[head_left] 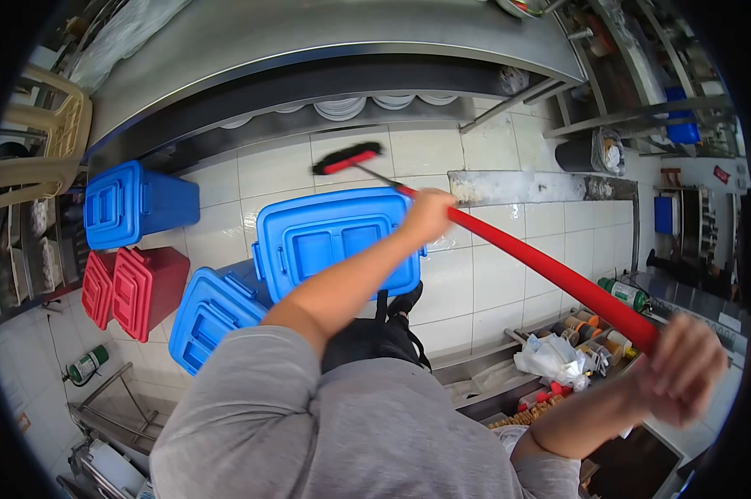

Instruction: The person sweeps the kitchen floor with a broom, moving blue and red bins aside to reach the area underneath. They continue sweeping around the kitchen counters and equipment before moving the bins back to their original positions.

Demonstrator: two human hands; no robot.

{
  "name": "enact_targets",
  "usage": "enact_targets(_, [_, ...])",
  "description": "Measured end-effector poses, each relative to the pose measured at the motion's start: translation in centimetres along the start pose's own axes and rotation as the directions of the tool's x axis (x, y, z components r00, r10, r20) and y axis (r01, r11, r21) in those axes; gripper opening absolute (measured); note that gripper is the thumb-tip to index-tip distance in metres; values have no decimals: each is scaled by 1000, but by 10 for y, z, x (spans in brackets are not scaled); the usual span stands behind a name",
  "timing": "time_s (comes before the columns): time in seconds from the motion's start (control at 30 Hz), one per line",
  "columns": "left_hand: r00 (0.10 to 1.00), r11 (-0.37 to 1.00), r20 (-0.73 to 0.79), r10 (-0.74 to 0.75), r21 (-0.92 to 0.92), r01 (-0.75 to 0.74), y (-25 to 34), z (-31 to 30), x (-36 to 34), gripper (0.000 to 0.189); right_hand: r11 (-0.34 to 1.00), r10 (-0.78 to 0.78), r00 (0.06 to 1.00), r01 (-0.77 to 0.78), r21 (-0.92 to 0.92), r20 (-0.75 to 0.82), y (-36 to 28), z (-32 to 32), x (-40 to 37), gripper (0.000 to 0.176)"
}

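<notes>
A broom with a long red handle slants across the view. Its dark-bristled, red-backed head is over the tiled floor, blurred a little. My left hand is wrapped round the handle's lower part, my forearm passing above a big blue lidded bin. Up at the handle's top end, my right hand has its fingers curled round the grip; it looks slightly smeared. The broom head is between that blue bin and the steel counter.
More blue bins and red bins stand at left. Stacked plates sit on the counter's low shelf. A floor drain strip and a waste bin are ahead right. A cluttered shelf is at right.
</notes>
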State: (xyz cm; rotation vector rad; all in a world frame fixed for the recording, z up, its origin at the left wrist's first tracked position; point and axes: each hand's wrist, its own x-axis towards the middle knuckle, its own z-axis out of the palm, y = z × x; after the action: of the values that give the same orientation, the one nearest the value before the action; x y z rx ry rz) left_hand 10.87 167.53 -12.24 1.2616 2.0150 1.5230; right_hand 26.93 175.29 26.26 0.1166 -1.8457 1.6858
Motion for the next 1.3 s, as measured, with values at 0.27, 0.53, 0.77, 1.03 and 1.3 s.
enact_targets(0.27, [985, 908, -96, -143, 384, 169, -128, -97, -6, 13, 967, 191, 979, -175, 186, -74, 106, 49, -22, 20])
enact_targets(0.53, [986, 998, 160, 55, -1, -55, -25, 62, 59, 13, 963, 42, 950, -121, -241, -310, 12, 31, -22, 28])
enact_targets(0.77, [937, 998, 346, 57, -57, -39, 37, 71, 7, 12, 976, -43, 914, -49, -214, -404, -40, 3, -42, 27])
enact_targets(1.03, [996, 969, 56, 66, 235, -78, -38, 64, 50, 14, 947, 9, 924, -131, -295, -381, 42, 51, -67, 19])
enact_targets(1.3, [878, 995, 476, 46, 59, -84, 38, 93, -5, 13, 947, -122, 925, 0, -321, -360, -35, 17, -73, 29])
